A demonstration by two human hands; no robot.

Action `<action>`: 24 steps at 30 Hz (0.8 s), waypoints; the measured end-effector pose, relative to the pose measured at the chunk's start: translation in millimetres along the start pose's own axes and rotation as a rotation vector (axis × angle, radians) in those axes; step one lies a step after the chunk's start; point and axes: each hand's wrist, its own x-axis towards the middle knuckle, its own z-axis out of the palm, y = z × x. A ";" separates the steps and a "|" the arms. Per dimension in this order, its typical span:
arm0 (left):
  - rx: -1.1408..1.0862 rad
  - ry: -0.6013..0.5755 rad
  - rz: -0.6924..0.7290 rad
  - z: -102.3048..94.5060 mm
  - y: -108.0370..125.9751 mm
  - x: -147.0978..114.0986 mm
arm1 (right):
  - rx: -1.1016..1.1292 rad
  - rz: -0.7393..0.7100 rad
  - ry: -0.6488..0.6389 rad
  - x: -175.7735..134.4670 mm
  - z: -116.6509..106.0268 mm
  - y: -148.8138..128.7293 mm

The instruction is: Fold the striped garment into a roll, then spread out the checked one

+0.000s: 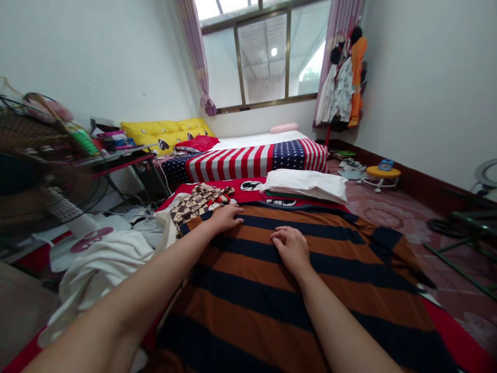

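Observation:
A brown and navy striped short-sleeved shirt (252,272) lies spread out in front of me, its collar side pointing away. Near its far left shoulder, my left hand (227,217) rests on the fabric with fingers apart. My right hand (293,248) is on the middle of the upper shirt, its fingers loosely bent and apart, gripping no visible fold. The right sleeve (406,254) spreads toward the bed's right edge. Under the shirt is a red bed cover (442,321).
Beyond the shirt lies a folded white cloth (306,184). Checked patterned fabric (202,202) and white cloth (104,264) are heaped at left. A fan (42,171) stands far left. Behind is another bed with a star-and-stripe cover (240,161); a yellow stool (382,172) stands right.

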 end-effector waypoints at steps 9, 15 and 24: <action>-0.055 -0.073 -0.343 -50.3 -71.3 -83.5 | -0.024 0.020 -0.022 1.5 1.6 1.2; -0.164 -0.065 -0.366 -42.5 -74.5 -80.8 | -0.022 0.007 -0.030 1.8 0.7 2.5; -0.249 0.248 -0.453 -76.2 -70.6 -66.3 | -0.031 -0.005 -0.002 0.8 1.5 1.8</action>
